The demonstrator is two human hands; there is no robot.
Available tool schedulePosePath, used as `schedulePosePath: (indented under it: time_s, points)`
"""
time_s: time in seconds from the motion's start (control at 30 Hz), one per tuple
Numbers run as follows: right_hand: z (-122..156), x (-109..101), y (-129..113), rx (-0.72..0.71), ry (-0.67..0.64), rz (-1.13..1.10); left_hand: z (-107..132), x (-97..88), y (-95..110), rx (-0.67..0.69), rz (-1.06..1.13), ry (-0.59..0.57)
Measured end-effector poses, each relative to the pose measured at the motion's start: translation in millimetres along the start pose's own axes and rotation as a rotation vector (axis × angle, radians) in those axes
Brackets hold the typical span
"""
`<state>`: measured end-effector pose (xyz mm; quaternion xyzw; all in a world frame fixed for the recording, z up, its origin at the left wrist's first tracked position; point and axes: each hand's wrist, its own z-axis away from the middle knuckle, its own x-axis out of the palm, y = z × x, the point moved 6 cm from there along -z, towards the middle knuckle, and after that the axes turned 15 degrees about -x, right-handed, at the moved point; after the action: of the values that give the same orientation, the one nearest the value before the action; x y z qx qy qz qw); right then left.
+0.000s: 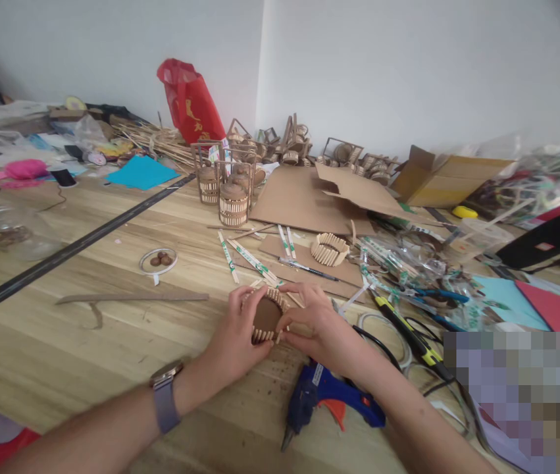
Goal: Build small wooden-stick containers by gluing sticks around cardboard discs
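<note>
We've got both hands on the stick-ringed disc (pixel 266 316), near edge of the wooden surface (pixel 112 355), just ahead of the blue glue gun (pixel 326 395). Left hand (pixel 237 336) cups its left rim, fingers curled onto the sticks; right hand (pixel 309 322) pinches the right rim, thumb and fingers closed on it.

Handling, our read: brown card disc with short wooden sticks glued upright round the edge. Light, stiff across the disc, but the stick joints look fragile, so squeezing inward could pop them off. Best hold is low on the rim, opposite sides, light pressure, or flat under the disc. Not slippery.

Counts:
- disc in hand: one
- loose stick ring (pixel 330 249) lying on the cardboard sheet (pixel 304 197): one
- finished barrel lanterns (pixel 233 197) upright behind it: at least three, more in the back pile, can't count those
- glue gun: one
- tape roll (pixel 158 261) with small brown bits inside: one
- wrapped chopstick pairs (pixel 254 260): several, overlap hides the total
- red bag (pixel 191 102): one
- watch (pixel 165 395) on left wrist: one
</note>
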<state>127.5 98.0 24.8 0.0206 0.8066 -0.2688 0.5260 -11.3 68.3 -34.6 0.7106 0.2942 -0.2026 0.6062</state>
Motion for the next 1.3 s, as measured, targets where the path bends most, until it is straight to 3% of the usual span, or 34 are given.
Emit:
schedulePosePath:
  time_s: [0.37, 0.63, 1.3]
  points:
    - [-2, 10, 3, 0.026, -0.009, 0.042, 1, 1.2, -1, 0.019, 0.011, 0.000]
    - [-1, 9, -4, -0.122, -0.002, 0.256, 1, 1.5, 0, 0.014, 0.029, -0.024]
    - [0, 10, -9, -0.235, 0.110, 0.425, 0, 5.9, 3, 0.036, -0.021, 0.058]
